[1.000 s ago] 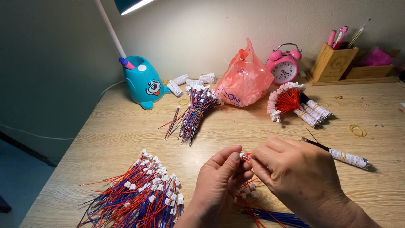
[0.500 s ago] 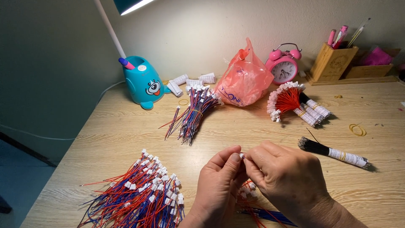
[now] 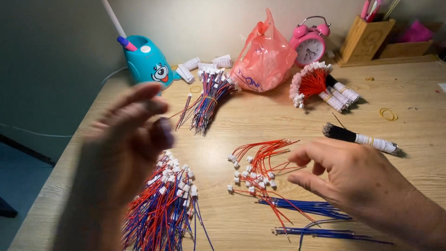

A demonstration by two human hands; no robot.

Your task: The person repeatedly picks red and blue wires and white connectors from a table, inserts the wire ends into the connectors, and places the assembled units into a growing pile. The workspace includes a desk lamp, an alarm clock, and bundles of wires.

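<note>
Wires (image 3: 260, 165) fan rightward (connectors left).

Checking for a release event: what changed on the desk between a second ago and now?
The hands parted. The left hand lifted up and leftward toward the camera, blurred, fingers spread, empty. The right hand drew back to the right, fingers loose. The small white-plug piece they pinched together is no longer held, and the loose red wires between them now lie uncovered. The big wire pile, pink bag and clock stayed put.
</note>
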